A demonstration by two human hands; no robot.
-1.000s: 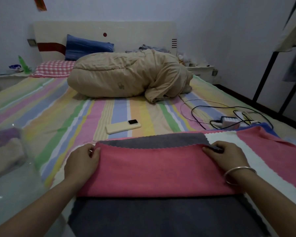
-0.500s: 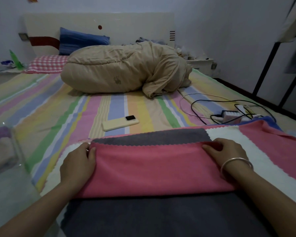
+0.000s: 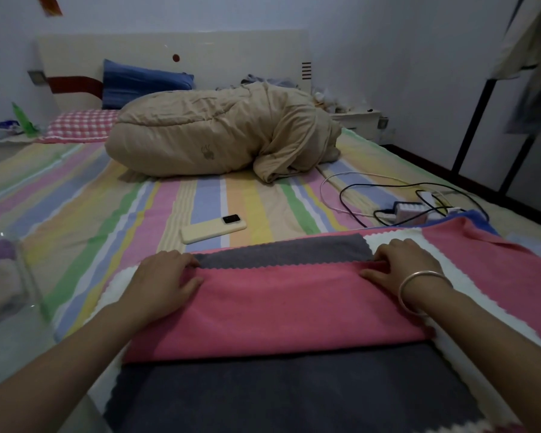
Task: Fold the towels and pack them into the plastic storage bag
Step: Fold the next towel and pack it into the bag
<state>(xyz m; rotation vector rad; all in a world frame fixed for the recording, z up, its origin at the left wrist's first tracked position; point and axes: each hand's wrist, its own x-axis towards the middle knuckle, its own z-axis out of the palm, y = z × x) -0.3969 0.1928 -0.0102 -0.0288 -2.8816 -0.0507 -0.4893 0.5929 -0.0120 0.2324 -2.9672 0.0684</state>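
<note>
You're at the foot of a bed with a pastel striped sheet (image 3: 113,214), white wall behind, cream headboard (image 3: 200,54) at 12 o'clock. Beige rolled duvet (image 3: 219,139) lies across the far middle, with a blue pillow (image 3: 144,84) and a pink checked pillow (image 3: 82,128) behind it at 11. A cream phone (image 3: 213,228) lies face down just past the towels at 12. At 2 o'clock, a power strip (image 3: 413,210) with black and white cables (image 3: 356,195) sits touching the towel stack's far edge. Clear plastic storage bag (image 3: 10,276) at 9, with soft items inside; contents are blurred. Pink towel (image 3: 278,304) is folded in front of you on a grey towel (image 3: 294,392), with white and pink ones underneath spreading toward 3. Your left hand (image 3: 163,282) and right hand (image 3: 403,264) each pinch a far corner of the pink fold, fingers curled over the scalloped edge. A bangle (image 3: 419,289) is on your right wrist. Black rack (image 3: 481,120) at 2.
</note>
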